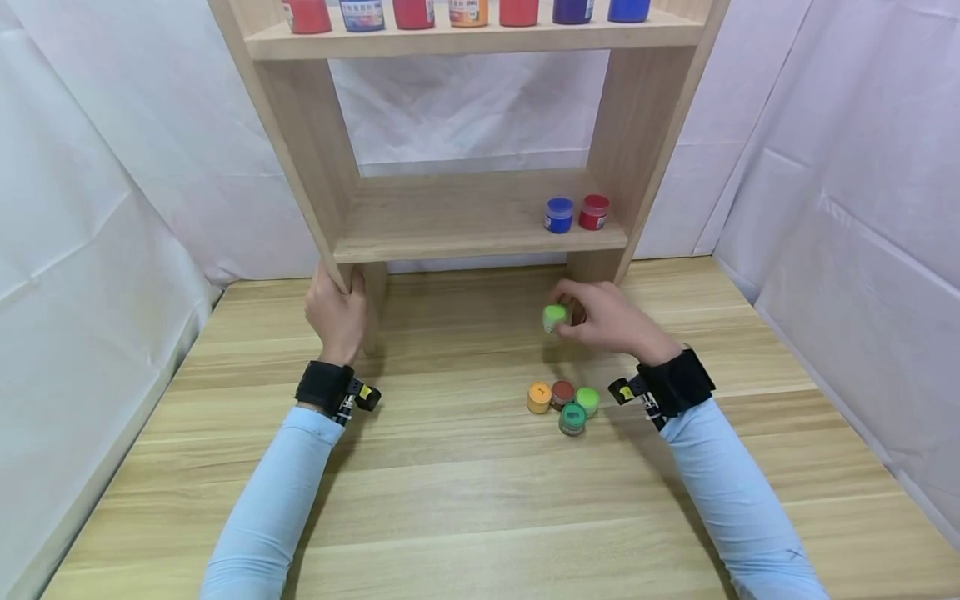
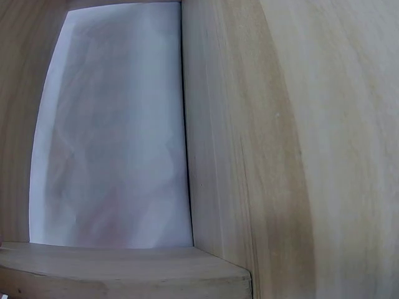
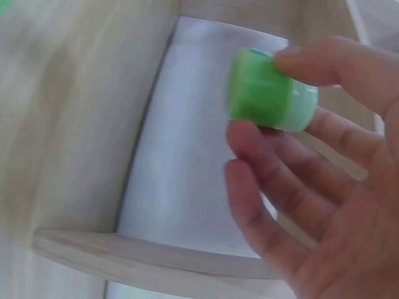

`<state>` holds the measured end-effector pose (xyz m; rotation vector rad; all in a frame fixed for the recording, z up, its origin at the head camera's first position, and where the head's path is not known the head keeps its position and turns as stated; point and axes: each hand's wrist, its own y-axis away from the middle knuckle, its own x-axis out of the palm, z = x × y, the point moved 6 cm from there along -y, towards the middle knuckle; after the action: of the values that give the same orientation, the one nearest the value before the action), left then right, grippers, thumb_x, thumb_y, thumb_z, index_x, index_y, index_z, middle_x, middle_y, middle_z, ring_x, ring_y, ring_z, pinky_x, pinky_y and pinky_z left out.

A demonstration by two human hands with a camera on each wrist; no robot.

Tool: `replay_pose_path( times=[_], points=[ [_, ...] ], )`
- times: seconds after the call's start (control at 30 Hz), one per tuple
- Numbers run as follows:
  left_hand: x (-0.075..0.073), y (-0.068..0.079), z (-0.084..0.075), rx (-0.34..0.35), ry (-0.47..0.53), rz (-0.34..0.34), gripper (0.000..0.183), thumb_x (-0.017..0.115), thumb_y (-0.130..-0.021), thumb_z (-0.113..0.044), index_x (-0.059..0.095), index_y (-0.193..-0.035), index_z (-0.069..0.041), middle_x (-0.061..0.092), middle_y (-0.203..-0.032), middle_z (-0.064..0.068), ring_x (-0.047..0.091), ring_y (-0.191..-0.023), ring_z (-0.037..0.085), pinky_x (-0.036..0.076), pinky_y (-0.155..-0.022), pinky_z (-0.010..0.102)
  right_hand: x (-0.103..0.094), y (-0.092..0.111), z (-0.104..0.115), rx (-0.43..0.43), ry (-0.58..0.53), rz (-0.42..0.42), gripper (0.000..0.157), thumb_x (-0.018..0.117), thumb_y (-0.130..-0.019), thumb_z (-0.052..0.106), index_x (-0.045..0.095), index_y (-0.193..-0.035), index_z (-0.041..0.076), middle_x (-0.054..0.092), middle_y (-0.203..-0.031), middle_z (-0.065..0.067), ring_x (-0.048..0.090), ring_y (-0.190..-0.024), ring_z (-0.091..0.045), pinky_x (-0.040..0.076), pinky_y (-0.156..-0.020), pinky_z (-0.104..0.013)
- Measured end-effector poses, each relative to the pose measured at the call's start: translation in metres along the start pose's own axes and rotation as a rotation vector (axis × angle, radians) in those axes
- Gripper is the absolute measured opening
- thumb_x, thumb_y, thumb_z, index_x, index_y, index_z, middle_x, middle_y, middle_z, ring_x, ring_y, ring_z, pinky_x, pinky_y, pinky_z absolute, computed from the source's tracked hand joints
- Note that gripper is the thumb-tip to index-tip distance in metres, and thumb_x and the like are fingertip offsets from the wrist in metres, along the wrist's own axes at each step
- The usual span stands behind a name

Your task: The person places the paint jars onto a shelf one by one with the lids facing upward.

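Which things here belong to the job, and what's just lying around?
Likely part of the job:
Light-green jar, pinched by the right hand
Wooden shelf unit, gripped by the left hand
Orange jar, brown jar, dark-green jar, other light-green jar on the table
Lower blue jar, lower red jar, upper jars, all shelved

Seemingly just there:
White cloth backdrop
Black wristbands, worn
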<state>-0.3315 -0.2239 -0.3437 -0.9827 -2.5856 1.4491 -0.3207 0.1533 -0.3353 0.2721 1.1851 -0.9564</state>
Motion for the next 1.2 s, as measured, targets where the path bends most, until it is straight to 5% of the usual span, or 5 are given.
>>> replay_pose_path(
  times=[0.37, 0.77, 1.2],
  points=[
    [-0.005, -0.003, 0.003, -0.028, -0.020, -0.002, 0.029, 0.064, -0.088, -0.025, 0.064, -0.106, -0.002, 0.065, -0.091, 0.013, 0.063, -0.082, 0.027, 0.044, -0.065, 0.046, -0.035, -0.003, 0.030, -0.114, -0.013, -0.254, 0.033, 0.073, -0.079, 0.022, 0.062, -0.109, 0.013, 0.059, -0.083, 0.007, 0.052, -0.065, -0.009, 0.044, -0.056, -0.025],
    [0.000, -0.005, 0.000, -0.002, -0.012, -0.010, 0.028, 0.064, -0.088, -0.025, 0.065, -0.106, -0.003, 0.063, -0.086, 0.010, 0.059, -0.076, 0.026, 0.041, -0.062, 0.046, -0.066, -0.011, 0.054, -0.138, -0.071, -0.459, 0.035, 0.074, -0.078, 0.012, 0.063, -0.111, 0.006, 0.061, -0.090, 0.001, 0.054, -0.068, -0.011, 0.046, -0.058, -0.026],
    [0.001, -0.001, 0.003, -0.002, -0.026, 0.000, 0.026, 0.063, -0.089, -0.025, 0.064, -0.101, -0.003, 0.059, -0.081, 0.010, 0.055, -0.070, 0.025, 0.039, -0.058, 0.045, -0.083, -0.042, 0.068, -0.070, 0.144, -0.469, 0.035, 0.069, -0.082, 0.029, 0.063, -0.111, 0.009, 0.061, -0.096, 0.003, 0.050, -0.069, -0.012, 0.037, -0.061, -0.026]
  ],
)
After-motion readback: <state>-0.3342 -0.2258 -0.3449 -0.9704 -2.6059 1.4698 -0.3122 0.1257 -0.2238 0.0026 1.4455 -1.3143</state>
